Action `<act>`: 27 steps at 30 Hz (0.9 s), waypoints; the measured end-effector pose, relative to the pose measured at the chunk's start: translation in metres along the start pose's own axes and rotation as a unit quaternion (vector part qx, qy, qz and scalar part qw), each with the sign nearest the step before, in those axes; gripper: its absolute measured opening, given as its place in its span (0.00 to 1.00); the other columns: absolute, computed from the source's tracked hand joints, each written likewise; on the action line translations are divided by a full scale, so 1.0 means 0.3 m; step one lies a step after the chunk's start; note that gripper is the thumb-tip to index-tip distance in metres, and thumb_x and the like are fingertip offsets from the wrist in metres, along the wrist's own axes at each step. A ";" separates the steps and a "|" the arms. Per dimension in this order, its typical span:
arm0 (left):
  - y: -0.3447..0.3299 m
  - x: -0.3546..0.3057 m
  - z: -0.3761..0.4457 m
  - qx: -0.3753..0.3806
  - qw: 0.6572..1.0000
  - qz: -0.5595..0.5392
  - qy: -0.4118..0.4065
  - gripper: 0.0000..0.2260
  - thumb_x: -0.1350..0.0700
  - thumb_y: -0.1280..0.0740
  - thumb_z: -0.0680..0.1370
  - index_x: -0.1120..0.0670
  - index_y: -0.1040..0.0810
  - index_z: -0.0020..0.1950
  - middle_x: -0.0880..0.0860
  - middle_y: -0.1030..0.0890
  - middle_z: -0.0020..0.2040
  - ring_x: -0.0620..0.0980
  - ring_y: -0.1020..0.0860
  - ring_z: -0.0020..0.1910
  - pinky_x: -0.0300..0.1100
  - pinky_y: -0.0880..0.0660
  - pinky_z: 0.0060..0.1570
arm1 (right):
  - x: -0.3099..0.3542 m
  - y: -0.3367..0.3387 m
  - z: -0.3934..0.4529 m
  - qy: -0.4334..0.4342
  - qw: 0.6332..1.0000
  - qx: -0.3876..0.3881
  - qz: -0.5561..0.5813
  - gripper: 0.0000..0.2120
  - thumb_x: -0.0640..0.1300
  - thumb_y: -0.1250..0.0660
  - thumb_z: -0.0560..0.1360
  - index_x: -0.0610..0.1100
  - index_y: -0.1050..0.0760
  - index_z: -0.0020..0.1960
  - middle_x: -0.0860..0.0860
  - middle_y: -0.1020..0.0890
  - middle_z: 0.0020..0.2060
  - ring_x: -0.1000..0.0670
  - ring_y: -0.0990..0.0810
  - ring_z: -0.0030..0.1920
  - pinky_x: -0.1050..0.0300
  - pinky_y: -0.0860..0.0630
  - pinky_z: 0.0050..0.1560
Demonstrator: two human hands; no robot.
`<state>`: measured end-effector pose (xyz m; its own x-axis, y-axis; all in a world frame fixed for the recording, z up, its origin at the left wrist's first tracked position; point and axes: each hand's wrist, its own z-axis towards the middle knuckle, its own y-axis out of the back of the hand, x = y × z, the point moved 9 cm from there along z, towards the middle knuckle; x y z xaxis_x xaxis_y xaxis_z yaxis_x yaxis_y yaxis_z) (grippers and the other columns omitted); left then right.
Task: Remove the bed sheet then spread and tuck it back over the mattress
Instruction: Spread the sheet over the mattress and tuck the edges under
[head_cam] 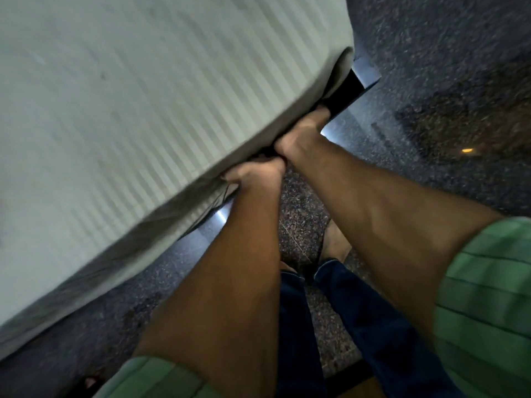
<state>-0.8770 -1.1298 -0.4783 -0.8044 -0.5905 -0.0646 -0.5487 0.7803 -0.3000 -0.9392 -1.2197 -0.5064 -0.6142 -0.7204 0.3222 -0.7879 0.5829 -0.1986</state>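
Tucking step, by the look of it | your left hand (253,170) grips the bed sheet (161,104) edge under the mattress side | your right hand (301,133) reaches beneath, fingers hidden, grip unclear | next: push the fabric in toward the far corner.

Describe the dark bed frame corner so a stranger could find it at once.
Start at the pale striped bed sheet covering the mattress. Follow its near edge past both hands to the corner. The glossy black bed frame corner juts out there, over the speckled stone floor.
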 end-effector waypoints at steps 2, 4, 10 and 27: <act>0.016 -0.004 -0.012 0.022 0.999 0.027 0.001 0.39 0.30 0.55 0.80 0.57 0.27 0.74 0.61 0.26 0.73 0.60 0.28 0.72 0.59 0.35 0.75 | 0.020 -0.008 -0.081 -0.023 0.999 0.015 -0.038 0.30 0.65 0.41 0.71 0.43 0.16 0.58 0.43 0.15 0.56 0.40 0.18 0.59 0.39 0.23 0.64; 0.087 -0.001 -0.039 0.034 0.996 0.084 0.020 0.38 0.29 0.54 0.80 0.56 0.29 0.75 0.60 0.24 0.71 0.58 0.26 0.71 0.56 0.34 0.74 | 0.038 0.022 -0.179 -0.043 0.997 0.019 -0.067 0.26 0.55 0.44 0.78 0.41 0.21 0.66 0.43 0.18 0.61 0.41 0.20 0.61 0.46 0.25 0.67; 0.221 -0.003 -0.139 -0.012 0.993 0.111 0.026 0.36 0.30 0.51 0.80 0.54 0.26 0.74 0.58 0.21 0.69 0.56 0.24 0.70 0.51 0.30 0.72 | 0.006 0.182 -0.246 -0.063 0.993 -0.033 -0.096 0.16 0.45 0.44 0.78 0.44 0.23 0.60 0.42 0.17 0.63 0.42 0.18 0.60 0.52 0.22 0.60; 0.072 -0.022 -0.512 -0.037 0.987 0.156 -0.001 0.16 0.44 0.41 0.82 0.55 0.22 0.49 0.57 0.13 0.45 0.55 0.17 0.50 0.44 0.23 0.52 | 0.109 0.116 -0.565 -0.004 0.979 -0.062 -0.194 0.07 0.43 0.36 0.77 0.44 0.20 0.46 0.48 0.14 0.39 0.51 0.19 0.34 0.63 0.28 0.28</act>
<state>-0.9184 -1.0773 -0.3381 -0.9364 -0.3198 -0.1448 -0.2900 0.9371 -0.1945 -0.9791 -1.1592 -0.3459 -0.2705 -0.8995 0.3431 -0.9508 0.3055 0.0511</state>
